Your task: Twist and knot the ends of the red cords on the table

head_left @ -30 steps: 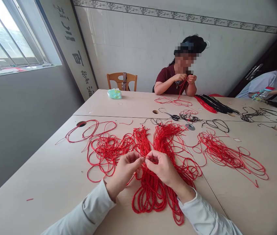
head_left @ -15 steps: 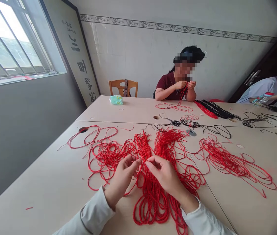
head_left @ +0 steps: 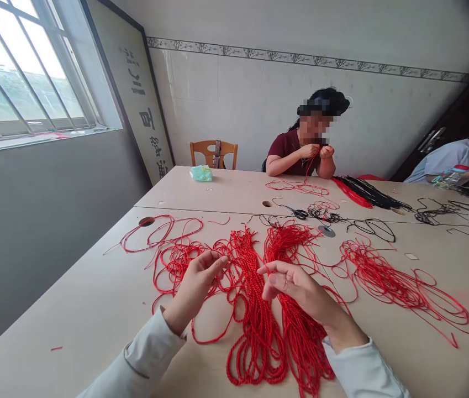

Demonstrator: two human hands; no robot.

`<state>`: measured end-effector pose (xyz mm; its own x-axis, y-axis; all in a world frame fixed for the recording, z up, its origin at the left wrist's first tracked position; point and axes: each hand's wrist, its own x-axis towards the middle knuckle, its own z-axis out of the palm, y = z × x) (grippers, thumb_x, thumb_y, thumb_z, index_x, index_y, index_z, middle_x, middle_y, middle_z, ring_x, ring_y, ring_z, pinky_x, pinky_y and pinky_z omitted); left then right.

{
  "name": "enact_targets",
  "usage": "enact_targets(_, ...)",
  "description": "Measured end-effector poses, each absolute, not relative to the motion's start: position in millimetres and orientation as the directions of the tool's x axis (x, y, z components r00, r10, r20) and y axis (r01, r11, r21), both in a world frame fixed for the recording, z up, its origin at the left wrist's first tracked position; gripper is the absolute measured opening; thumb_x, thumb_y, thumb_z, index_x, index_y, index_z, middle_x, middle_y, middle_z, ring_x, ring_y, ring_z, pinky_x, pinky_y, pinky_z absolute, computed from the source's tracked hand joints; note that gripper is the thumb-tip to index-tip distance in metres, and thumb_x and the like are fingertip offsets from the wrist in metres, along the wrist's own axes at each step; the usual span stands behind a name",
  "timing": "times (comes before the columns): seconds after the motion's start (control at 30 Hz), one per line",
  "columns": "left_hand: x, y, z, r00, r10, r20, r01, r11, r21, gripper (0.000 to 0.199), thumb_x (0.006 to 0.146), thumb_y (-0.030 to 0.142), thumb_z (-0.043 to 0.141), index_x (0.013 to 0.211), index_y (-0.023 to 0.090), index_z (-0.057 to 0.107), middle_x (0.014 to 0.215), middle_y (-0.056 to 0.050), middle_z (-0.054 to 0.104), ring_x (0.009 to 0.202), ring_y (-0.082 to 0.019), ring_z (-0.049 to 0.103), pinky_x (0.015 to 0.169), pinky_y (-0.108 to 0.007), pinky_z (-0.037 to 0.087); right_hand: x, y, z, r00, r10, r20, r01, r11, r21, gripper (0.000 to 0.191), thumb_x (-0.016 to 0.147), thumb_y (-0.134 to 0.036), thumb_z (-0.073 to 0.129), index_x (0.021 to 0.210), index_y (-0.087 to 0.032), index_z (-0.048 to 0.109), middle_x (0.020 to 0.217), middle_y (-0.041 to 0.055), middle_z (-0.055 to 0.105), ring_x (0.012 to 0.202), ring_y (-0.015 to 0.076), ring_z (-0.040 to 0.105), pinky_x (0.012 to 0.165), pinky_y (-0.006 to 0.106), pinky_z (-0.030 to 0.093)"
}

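My left hand [head_left: 201, 276] pinches a thin red cord, just left of a bundle of twisted red cords [head_left: 251, 298] lying on the table. A loop of red cord hangs below that hand. Over the second red bundle [head_left: 286, 243] is my right hand [head_left: 298, 284], its fingers apart and nothing visible held in them. Loose tangled red cord [head_left: 176, 262] lies behind and left of my left hand.
The table [head_left: 93, 315] also bears a loose red cord pile [head_left: 400, 282] at right, black scissors [head_left: 299, 214], black cords [head_left: 370, 226] and a green-white packet [head_left: 201, 173]. Across it a person [head_left: 288, 149] handles red cord. A bottle [head_left: 452, 176] stands far right.
My hands have moved apart, the left one to the left and the right one to the right. My right fingers have opened. The view has shifted slightly.
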<state>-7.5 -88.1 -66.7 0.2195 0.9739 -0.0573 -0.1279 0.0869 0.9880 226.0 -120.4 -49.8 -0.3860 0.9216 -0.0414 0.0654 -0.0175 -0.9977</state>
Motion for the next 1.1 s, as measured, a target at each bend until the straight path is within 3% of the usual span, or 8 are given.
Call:
enact_targets(0.17, -7.9, -91.3, -60.4, 0.260, 0.965, -0.024, -0.064, 0.042, 0.997, 0.034, 0.083, 0.049, 0.064, 0.081, 0.016, 0.058, 0.063, 0.005, 0.045, 0.055, -0.008, 0.033, 0.049, -0.020, 0.027, 217.6, -119.6, -53.7, -0.235, 0.972, 0.021, 0.090, 0.043, -0.995, 0.026, 0.089, -0.041, 0.061, 0.097, -0.017, 0.064, 0.083, 0.0059, 0.073, 0.084, 0.0182, 0.068, 0.086, 0.033, 0.048)
enact_targets(0.3, -6.9, -93.0, -57.9, 0.264, 0.965, -0.004, -0.057, 0.019, 0.998, 0.032, 0.084, 0.047, 0.063, 0.081, 0.015, 0.058, 0.061, 0.005, 0.046, 0.054, -0.008, 0.033, 0.050, -0.021, 0.028, 209.6, -123.7, -47.9, -0.347, 0.937, -0.038, 0.020, -0.033, -0.999, 0.023, 0.085, -0.038, 0.066, 0.087, -0.015, 0.068, 0.077, 0.0060, 0.074, 0.075, 0.0175, 0.069, 0.076, 0.031, 0.052)
enact_targets(0.43, -3.4, -93.9, -61.4, 0.233, 0.972, 0.037, -0.037, -0.029, 0.999, 0.031, 0.084, 0.045, 0.063, 0.081, 0.015, 0.058, 0.068, 0.001, 0.056, 0.056, -0.009, 0.041, 0.051, -0.022, 0.034, 191.7, -128.4, -45.8, -0.412, 0.906, -0.093, -0.016, -0.109, -0.994, 0.022, 0.082, -0.037, 0.069, 0.084, -0.015, 0.069, 0.075, 0.0064, 0.074, 0.068, 0.0157, 0.068, 0.065, 0.027, 0.052)
enact_targets(0.57, -0.1, -95.5, -63.7, 0.246, 0.969, 0.036, -0.037, -0.027, 0.999, 0.031, 0.085, 0.045, 0.062, 0.088, 0.014, 0.058, 0.076, -0.004, 0.065, 0.059, -0.010, 0.048, 0.052, -0.022, 0.038, 177.6, -127.3, -49.8, -0.430, 0.895, -0.118, -0.038, -0.148, -0.988, 0.024, 0.077, -0.036, 0.074, 0.086, -0.014, 0.072, 0.078, 0.0079, 0.075, 0.068, 0.0156, 0.069, 0.070, 0.029, 0.054)
enact_targets(0.77, 3.8, -101.2, -70.7, 0.256, 0.966, -0.028, -0.215, 0.085, 0.973, 0.024, 0.081, 0.038, 0.068, 0.081, 0.017, 0.057, 0.067, 0.003, 0.058, 0.057, -0.009, 0.051, 0.053, -0.021, 0.040, 160.5, -122.8, -36.7, -0.445, 0.895, -0.020, -0.136, -0.089, -0.987, 0.032, 0.083, -0.043, 0.068, 0.094, -0.014, 0.075, 0.082, 0.0094, 0.075, 0.080, 0.0183, 0.071, 0.077, 0.032, 0.054)
enact_targets(0.9, 7.6, -106.3, -70.9, 0.348, 0.934, -0.077, -0.396, 0.220, 0.892, 0.023, 0.078, 0.031, 0.068, 0.096, 0.019, 0.059, 0.076, -0.001, 0.064, 0.069, -0.014, 0.061, 0.067, -0.027, 0.048, 150.6, -112.8, -27.1, -0.396, 0.917, 0.051, -0.313, -0.082, -0.946, 0.032, 0.086, -0.044, 0.063, 0.098, -0.017, 0.075, 0.090, 0.0094, 0.074, 0.080, 0.0177, 0.070, 0.078, 0.033, 0.055)
enact_targets(1.0, 8.6, -110.1, -63.2, 0.480, 0.875, -0.058, -0.411, 0.283, 0.867, 0.023, 0.085, 0.035, 0.062, 0.100, 0.019, 0.055, 0.072, -0.003, 0.067, 0.071, -0.017, 0.065, 0.075, -0.033, 0.049, 155.3, -103.4, -26.1, -0.281, 0.954, 0.105, -0.377, -0.010, -0.926, 0.028, 0.085, -0.042, 0.066, 0.097, -0.018, 0.075, 0.091, 0.0083, 0.073, 0.084, 0.0181, 0.068, 0.079, 0.033, 0.054)
enact_targets(1.1, 7.2, -112.2, -57.0, 0.543, 0.839, -0.033, -0.394, 0.289, 0.873, 0.017, 0.090, 0.036, 0.057, 0.092, 0.020, 0.052, 0.064, -0.001, 0.064, 0.064, -0.016, 0.064, 0.070, -0.031, 0.048, 168.5, -99.3, -26.2, -0.188, 0.972, 0.139, -0.370, 0.061, -0.927, 0.026, 0.085, -0.040, 0.067, 0.095, -0.018, 0.075, 0.087, 0.0070, 0.072, 0.082, 0.0171, 0.067, 0.078, 0.032, 0.053)
